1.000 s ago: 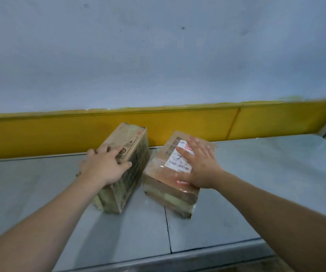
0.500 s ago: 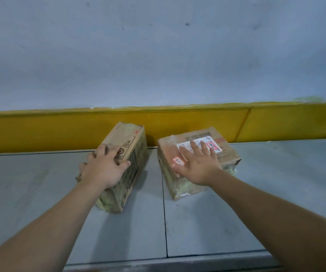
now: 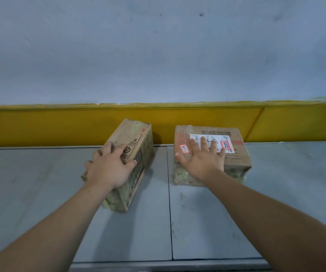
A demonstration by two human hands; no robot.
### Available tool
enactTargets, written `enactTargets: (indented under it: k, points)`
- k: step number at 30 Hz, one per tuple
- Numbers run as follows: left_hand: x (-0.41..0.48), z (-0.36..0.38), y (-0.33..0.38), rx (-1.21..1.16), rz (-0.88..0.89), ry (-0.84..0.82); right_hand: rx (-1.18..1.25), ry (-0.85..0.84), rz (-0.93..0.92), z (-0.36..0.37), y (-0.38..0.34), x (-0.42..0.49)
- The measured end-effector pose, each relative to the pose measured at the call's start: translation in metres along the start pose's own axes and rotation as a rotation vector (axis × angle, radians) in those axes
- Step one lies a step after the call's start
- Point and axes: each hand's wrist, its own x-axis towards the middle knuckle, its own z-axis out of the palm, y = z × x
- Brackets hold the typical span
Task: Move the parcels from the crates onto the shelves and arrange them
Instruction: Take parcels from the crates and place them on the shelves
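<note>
Two taped cardboard parcels lie on the grey shelf [image 3: 207,222]. The left parcel [image 3: 136,140] is long and narrow and sits at an angle. My left hand [image 3: 109,167] grips its near end, fingers curled over the left edge and thumb on the right side. The right parcel [image 3: 234,160] is wider, with a white shipping label on top, and lies roughly square to the shelf's back. My right hand [image 3: 203,160] rests flat on its top with fingers spread straight over the label.
A yellow beam [image 3: 60,124] runs along the back of the shelf, just behind both parcels. A grey wall [image 3: 158,55] rises above it. Bare shelf surface stretches to the left and right of the parcels and in front of them.
The right parcel has turned under my right hand from a diagonal pose to lie square with the back beam, and has shifted right. My left hand stays on the left parcel.
</note>
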Motion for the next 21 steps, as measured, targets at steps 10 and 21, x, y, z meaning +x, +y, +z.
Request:
enactTargets:
  k: [10,21]
  points:
    - [-0.005,0.001,0.004,0.013,-0.003,-0.013,-0.042,0.044,-0.054,0.0,0.011,0.017]
    - [0.009,-0.023,-0.034,-0.469,-0.032,-0.12,0.17,0.136,-0.228,-0.02,-0.015,0.002]
